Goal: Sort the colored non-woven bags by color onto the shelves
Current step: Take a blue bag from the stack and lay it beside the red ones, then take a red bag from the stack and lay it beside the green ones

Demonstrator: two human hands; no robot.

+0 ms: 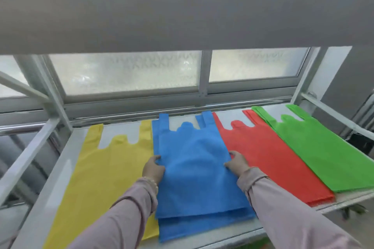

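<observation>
Four flat piles of non-woven bags lie side by side on a white shelf (60,176): yellow (107,172) at the left, then blue (194,168), red (269,157) and green (323,147) at the right. My left hand (153,170) grips the left edge of the top blue bag. My right hand (236,162) grips its right edge. That top blue bag lies slightly askew over the blue ones beneath. Handles of all bags point toward the window.
A frosted sliding window (125,73) runs behind the shelf. The underside of a grey upper shelf (182,6) hangs low overhead. White metal frame posts (46,91) and a diagonal brace (26,157) stand at the left, another post (307,75) at the right.
</observation>
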